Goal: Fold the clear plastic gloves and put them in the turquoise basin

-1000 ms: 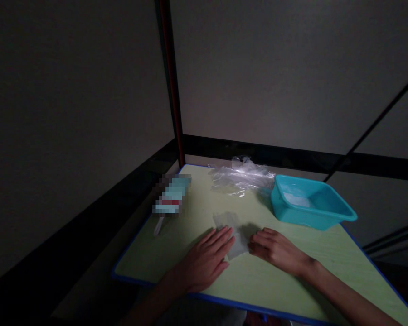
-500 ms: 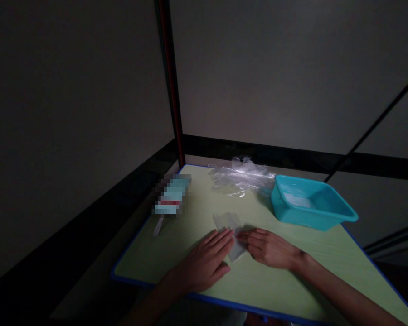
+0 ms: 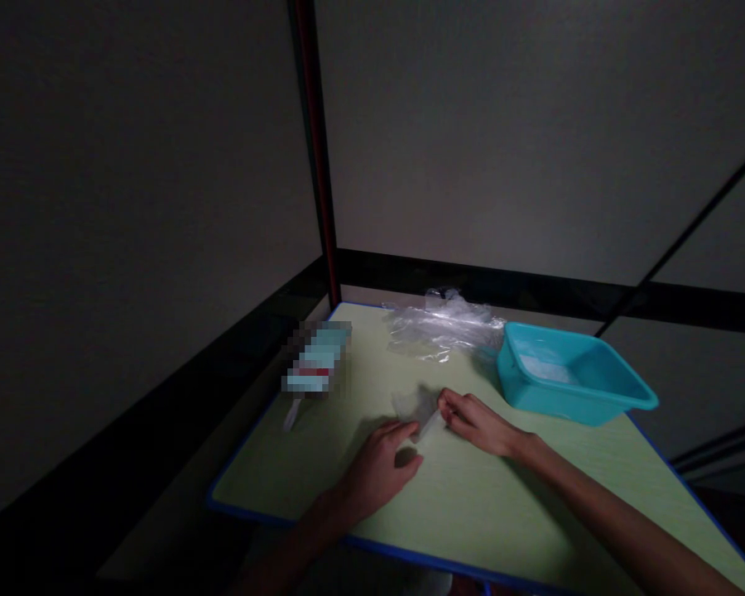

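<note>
A small translucent plastic bag (image 3: 427,416) is between my hands, its right side tilted up off the table. My right hand (image 3: 472,420) pinches its right edge, fingers pressed together. At the bag's left and near side is my left hand (image 3: 382,463), fingertips touching it, with the thumb apart from the fingers. Whether anything lies inside the bag cannot be made out in the dim light.
A turquoise plastic basin (image 3: 580,372) with something white inside stands at the right. Crumpled clear plastic (image 3: 444,323) lies at the back. On the left is a blurred-out pale blue item (image 3: 316,360). The table (image 3: 323,488) has a blue edge; walls stand behind and left.
My right hand has risen and moved slightly away from me, lifting the bag's right side. My left hand has gone from lying flat on the bag to curved fingers with the thumb apart.
</note>
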`<state>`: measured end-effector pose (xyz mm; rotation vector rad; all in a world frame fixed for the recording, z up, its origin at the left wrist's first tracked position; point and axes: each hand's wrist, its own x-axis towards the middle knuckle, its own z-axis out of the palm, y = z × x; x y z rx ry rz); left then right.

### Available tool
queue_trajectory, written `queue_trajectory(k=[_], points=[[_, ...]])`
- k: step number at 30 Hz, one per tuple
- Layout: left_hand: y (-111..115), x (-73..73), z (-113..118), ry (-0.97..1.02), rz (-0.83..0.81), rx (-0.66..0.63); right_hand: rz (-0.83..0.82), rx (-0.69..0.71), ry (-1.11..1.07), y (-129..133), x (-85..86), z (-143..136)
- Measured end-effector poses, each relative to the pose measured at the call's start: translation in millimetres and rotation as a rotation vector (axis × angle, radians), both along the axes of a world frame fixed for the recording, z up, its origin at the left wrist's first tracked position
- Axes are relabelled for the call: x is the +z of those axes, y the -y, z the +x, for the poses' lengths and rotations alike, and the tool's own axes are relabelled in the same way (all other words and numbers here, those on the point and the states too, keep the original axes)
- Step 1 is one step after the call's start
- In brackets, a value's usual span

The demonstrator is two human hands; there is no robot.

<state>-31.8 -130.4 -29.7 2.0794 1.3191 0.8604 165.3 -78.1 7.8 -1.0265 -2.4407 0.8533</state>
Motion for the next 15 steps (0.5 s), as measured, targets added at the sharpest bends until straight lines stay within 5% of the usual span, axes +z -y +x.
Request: queue_trajectory(k=[7, 15], points=[[-13.5, -3.8, 10.2, 0.298, -0.162, 0.160, -0.149, -0.010, -0.108, -30.6, -6.6, -16.3], [-34.9, -9.0, 7.4, 0.399, -0.303, 0.258, -0.285, -0.069, -0.176, -47.8, -21.6, -20.3]])
